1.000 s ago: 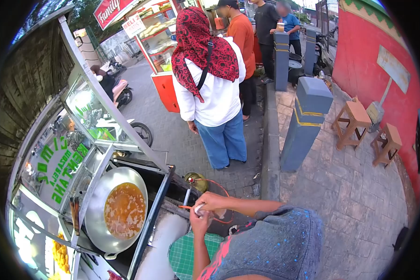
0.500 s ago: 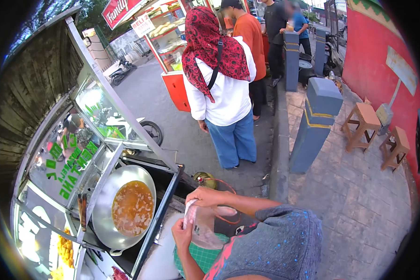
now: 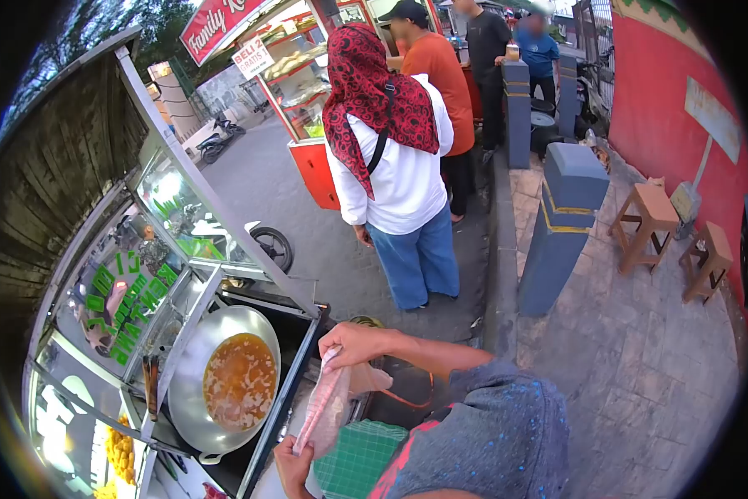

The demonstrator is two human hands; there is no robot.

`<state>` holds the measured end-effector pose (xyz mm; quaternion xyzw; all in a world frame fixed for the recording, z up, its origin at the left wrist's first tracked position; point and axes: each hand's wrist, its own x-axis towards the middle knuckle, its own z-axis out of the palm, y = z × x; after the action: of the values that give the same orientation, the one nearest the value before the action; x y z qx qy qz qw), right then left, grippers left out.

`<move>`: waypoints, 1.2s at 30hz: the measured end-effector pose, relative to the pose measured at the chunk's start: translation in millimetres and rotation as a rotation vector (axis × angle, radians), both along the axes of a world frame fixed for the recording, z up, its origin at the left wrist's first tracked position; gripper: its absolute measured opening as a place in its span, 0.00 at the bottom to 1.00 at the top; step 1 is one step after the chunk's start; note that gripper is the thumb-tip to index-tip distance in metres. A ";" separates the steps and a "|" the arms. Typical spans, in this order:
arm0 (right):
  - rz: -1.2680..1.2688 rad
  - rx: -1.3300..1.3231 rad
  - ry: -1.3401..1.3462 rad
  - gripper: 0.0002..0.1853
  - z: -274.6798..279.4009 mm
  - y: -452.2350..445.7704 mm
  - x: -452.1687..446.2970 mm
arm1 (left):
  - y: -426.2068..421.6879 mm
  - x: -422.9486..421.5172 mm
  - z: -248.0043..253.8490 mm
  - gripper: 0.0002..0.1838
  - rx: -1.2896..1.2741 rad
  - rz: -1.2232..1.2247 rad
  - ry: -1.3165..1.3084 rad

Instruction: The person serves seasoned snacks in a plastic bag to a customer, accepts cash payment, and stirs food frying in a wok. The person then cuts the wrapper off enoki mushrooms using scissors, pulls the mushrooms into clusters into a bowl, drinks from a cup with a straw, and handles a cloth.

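Note:
A thin, pinkish-white plastic bag [image 3: 324,409] is stretched between my two hands beside the cart. My right hand [image 3: 350,344] pinches its upper end, and my left hand [image 3: 294,462] grips the lower end near the cart's front edge. Below the bag lies a green gridded surface [image 3: 359,462]. To the left, a large metal wok [image 3: 187,387] holds bubbling orange-brown oil [image 3: 241,382] with pale bits in it. Wooden-handled tools [image 3: 151,387] rest at the wok's left side.
A person in a patterned headscarf [image 3: 403,154] stands on the road ahead, near a red food cart [image 3: 314,175] and other people. A grey post [image 3: 563,229] rises on the right, with brown stools [image 3: 645,224] by the red wall [image 3: 669,100]. Fried food [image 3: 120,453] sits lower left.
My hands have moved apart, the left one down toward the cart, and the bag, bunched up earlier, is now stretched out lengthwise. The view has shifted slightly.

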<state>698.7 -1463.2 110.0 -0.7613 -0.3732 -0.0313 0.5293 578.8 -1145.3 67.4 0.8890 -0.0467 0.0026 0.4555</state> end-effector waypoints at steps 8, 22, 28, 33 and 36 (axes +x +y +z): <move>0.100 0.092 -0.044 0.14 8.2 9.3 18.7 | 15.5 -1.5 -9.7 0.14 -0.366 -0.030 -0.175; 0.272 0.032 -0.102 0.12 28.2 30.5 10.3 | 24.3 -2.4 43.2 0.18 -0.311 0.006 0.117; 0.301 0.087 -0.163 0.11 32.6 86.2 -4.6 | -42.4 33.0 2.4 0.38 -0.347 -0.151 -0.217; 0.167 0.214 -0.124 0.09 25.6 79.7 -1.8 | -70.1 33.2 17.7 0.20 -0.443 0.025 -0.194; 0.178 0.070 -0.053 0.10 13.2 59.5 -2.6 | -57.9 29.9 12.6 0.17 -0.478 0.075 -0.134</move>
<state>696.1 -1403.7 123.2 -0.7052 -0.4518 -0.0174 0.5461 608.7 -1203.2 80.0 0.7551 -0.0420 0.0893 0.6482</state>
